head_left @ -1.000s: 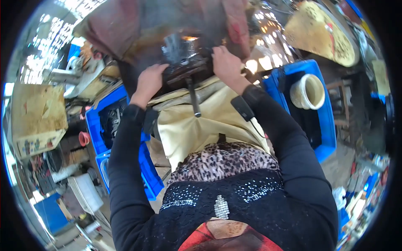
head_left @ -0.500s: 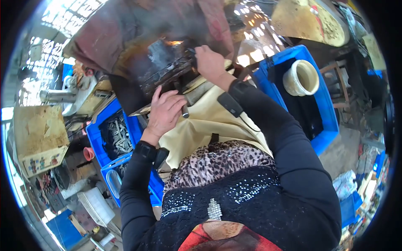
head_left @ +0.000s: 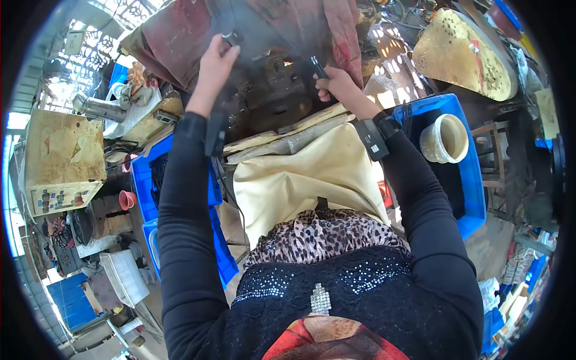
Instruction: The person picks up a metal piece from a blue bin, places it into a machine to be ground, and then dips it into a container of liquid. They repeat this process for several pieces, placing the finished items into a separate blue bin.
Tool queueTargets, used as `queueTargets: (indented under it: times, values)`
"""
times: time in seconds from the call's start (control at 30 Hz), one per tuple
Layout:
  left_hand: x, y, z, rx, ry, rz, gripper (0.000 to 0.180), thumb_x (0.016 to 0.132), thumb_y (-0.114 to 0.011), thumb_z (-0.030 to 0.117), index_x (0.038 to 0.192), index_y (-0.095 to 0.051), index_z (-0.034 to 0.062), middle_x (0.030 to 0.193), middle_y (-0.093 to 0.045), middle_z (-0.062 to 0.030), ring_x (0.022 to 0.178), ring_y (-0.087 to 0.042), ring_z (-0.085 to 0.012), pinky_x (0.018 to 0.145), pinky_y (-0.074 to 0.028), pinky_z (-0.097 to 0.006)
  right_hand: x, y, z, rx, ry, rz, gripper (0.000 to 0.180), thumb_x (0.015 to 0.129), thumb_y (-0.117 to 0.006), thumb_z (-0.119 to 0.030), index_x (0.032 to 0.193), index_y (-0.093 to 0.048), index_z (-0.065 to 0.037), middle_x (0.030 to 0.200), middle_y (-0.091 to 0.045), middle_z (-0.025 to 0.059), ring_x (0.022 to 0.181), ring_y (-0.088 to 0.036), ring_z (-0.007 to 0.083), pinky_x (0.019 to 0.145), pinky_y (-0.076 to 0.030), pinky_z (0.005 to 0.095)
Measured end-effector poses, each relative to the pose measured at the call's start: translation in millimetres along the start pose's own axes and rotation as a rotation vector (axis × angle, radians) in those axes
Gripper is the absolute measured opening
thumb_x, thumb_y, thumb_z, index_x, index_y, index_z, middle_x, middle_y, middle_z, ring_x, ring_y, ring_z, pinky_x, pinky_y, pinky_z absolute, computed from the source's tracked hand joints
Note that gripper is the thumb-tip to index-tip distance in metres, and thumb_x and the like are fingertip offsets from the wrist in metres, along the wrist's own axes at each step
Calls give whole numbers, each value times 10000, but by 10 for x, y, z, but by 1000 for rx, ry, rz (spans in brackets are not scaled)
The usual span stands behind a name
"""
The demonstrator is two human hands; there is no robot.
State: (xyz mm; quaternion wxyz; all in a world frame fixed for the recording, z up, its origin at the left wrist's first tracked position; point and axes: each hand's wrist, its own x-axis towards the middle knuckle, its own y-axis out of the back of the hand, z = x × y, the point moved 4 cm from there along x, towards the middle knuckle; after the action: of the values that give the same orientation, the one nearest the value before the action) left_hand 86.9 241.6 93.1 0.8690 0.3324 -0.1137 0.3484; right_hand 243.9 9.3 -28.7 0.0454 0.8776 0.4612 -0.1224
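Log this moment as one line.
left hand: pinching small dark piece | right hand: gripping dark tool | white tub: inside blue bin

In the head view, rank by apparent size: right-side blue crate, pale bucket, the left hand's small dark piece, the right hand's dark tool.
1. Blue crate
2. Pale bucket
3. Unsure: small dark piece and dark tool; fingers of the left hand and right hand partly cover them.

Left arm (head_left: 186, 204) is pointing forward, left hand (head_left: 215, 66) is pinching between thumb and fingers, right arm (head_left: 427, 198) is slanting inward, right hand (head_left: 340, 85) is gripping with fingers curled
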Motion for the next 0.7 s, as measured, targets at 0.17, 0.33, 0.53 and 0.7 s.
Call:
queueTargets:
  times: [0.17, 0.33, 0.53, 0.7]
  values:
    - [365, -32, -128, -6, 191, -52, 275, 902, -656, 231, 1108, -603, 57, 886, -616, -15, 764, -561, -112, 667, -464, -262, -6, 80, 57, 2, -4, 58, 140, 914, -564, -34, 1051, -579, -12, 786, -556, 22, 645, -549, 98, 543, -514, 243]
    - [534, -80, -384, -164, 342, -29, 320, 877, -679, 315, 1068, -614, 66, 838, -605, -8, 661, -523, -80, 564, -444, -237, -20, 60, 21, 21, 12, 122, 140, 914, -567, -48, 1047, -585, -9, 794, -552, 17, 671, -557, 95, 534, -522, 237]
    - [616, -132, -429, -249, 468, -65, 293, 906, -649, 246, 1157, -605, 102, 800, -583, 6, 614, -523, -51, 507, -433, -210, 78, 80, 119, -117, 116, 137, 148, 887, -584, -76, 1013, -601, 0, 704, -603, 42, 544, -598, 124, 497, -528, 291]
    - [325, -138, -306, -329, 383, 121, 267, 914, -640, 206, 1144, -608, 75, 805, -601, 1, 679, -568, -70, 558, -460, -209, 21, 33, 18, -214, 124, 144, 148, 885, -585, -63, 1018, -609, -5, 729, -559, 35, 590, -567, 108, 519, -532, 251]
